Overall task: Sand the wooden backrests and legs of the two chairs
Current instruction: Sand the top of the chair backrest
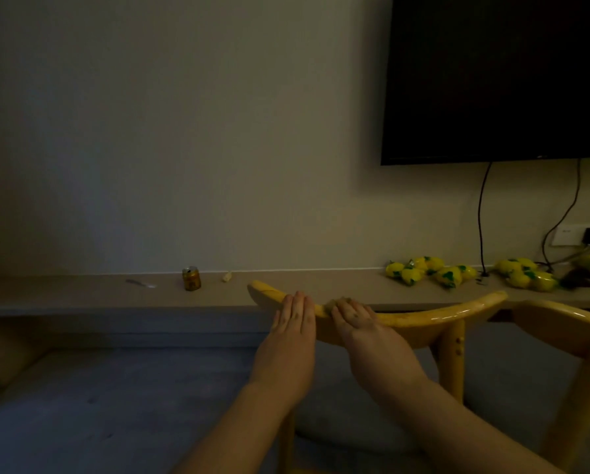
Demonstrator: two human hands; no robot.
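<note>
The curved yellow wooden chair backrest [423, 318] runs left-to-right — right hand [355, 316] presses a small sanding pad [332, 304] on it, its grip loosely curled, while the flat, straight-fingered left hand [295, 314] steadies the left end.

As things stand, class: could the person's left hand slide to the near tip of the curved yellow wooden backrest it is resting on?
Probably yes. The left hand lies flat on the curved yellow wooden backrest, and the short stretch of rail out to its tip looks bare.
</note>
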